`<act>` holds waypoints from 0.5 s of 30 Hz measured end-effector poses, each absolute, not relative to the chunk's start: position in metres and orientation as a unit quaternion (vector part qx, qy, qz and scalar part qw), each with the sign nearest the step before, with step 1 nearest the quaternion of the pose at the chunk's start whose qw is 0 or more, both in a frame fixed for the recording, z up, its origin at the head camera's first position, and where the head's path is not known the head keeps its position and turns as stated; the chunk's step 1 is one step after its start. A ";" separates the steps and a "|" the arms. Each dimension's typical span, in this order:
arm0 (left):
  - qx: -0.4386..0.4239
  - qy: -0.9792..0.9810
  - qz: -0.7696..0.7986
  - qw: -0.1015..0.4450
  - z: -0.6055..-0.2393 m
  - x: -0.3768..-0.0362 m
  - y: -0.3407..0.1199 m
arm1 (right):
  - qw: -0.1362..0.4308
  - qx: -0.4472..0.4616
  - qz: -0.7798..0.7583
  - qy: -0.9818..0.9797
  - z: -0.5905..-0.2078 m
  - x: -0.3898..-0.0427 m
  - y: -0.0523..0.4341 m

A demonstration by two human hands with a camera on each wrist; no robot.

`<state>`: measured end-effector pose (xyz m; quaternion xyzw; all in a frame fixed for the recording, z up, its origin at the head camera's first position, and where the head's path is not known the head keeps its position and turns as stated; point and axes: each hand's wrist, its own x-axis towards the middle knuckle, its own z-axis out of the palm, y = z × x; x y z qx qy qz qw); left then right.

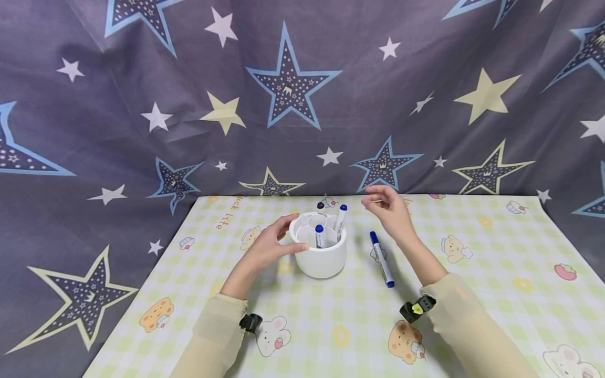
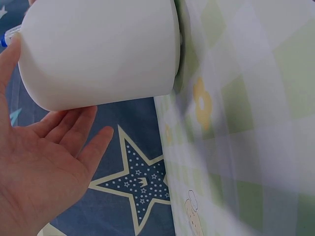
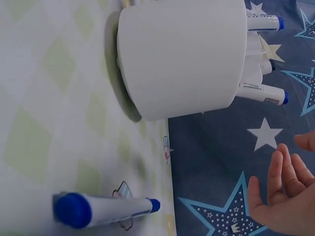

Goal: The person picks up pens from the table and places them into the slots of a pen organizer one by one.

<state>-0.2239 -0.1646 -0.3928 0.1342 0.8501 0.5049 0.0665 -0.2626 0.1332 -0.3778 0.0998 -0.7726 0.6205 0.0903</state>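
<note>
A white round pen holder stands mid-table on a green checked tablecloth. Three markers stand in it: two blue-capped and one black-capped; their ends also stick out in the right wrist view. My left hand cups the holder's left side, thumb on its wall, fingers fairly straight. My right hand hovers empty to the holder's right, fingers relaxed. Below it a blue-capped marker lies on the cloth.
A grey-blue star-printed backdrop hangs behind the table and drapes down on both sides. The cloth carries printed bears and rabbits. Small black wrist cameras sit on both sleeves.
</note>
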 end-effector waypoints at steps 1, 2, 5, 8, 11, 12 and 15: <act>0.134 0.850 0.506 0.067 -0.393 -0.224 -0.164 | 0.090 0.098 0.620 -0.773 -0.379 -0.262 0.135; 0.134 0.850 0.506 0.066 -0.393 -0.224 -0.165 | 0.090 0.095 0.619 -0.775 -0.380 -0.262 0.136; 0.134 0.849 0.507 0.067 -0.393 -0.225 -0.165 | 0.090 0.088 0.618 -0.776 -0.383 -0.262 0.140; 0.135 0.849 0.507 0.067 -0.394 -0.225 -0.165 | 0.085 0.083 0.617 -0.778 -0.386 -0.261 0.143; 0.134 0.850 0.505 0.068 -0.395 -0.226 -0.165 | 0.079 0.082 0.618 -0.778 -0.388 -0.259 0.146; 0.134 0.850 0.504 0.068 -0.396 -0.226 -0.165 | 0.077 0.083 0.617 -0.779 -0.389 -0.258 0.147; 0.133 0.851 0.503 0.068 -0.397 -0.227 -0.165 | 0.074 0.083 0.619 -0.778 -0.392 -0.258 0.150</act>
